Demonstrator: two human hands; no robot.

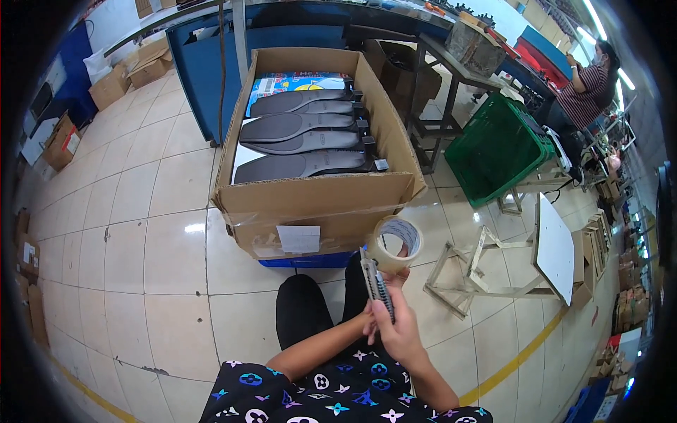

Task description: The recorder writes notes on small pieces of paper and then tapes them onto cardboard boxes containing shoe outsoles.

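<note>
My left hand [397, 276], partly hidden behind the right one, is closed on a roll of clear tape [411, 224]. My right hand [399, 328] grips a grey-and-black utility knife [376, 287], its thumb lying along the handle. The knife points up beside the roll; blade detail is too small to tell. Just ahead of both hands stands an open cardboard box [345, 199] with clear tape across its near side. Inside lie several dark grey paddle-shaped pieces [303, 128] with black ends, beside a colourful printed pack [271, 83] at the far end.
A blue base [310, 260] shows under the box. Right of it are a tilted green crate [486, 151], a white-topped stool [553, 247] and a metal stand [451, 70]. Another person [589, 88] is at the far right. Cartons [144, 63] sit at the back left.
</note>
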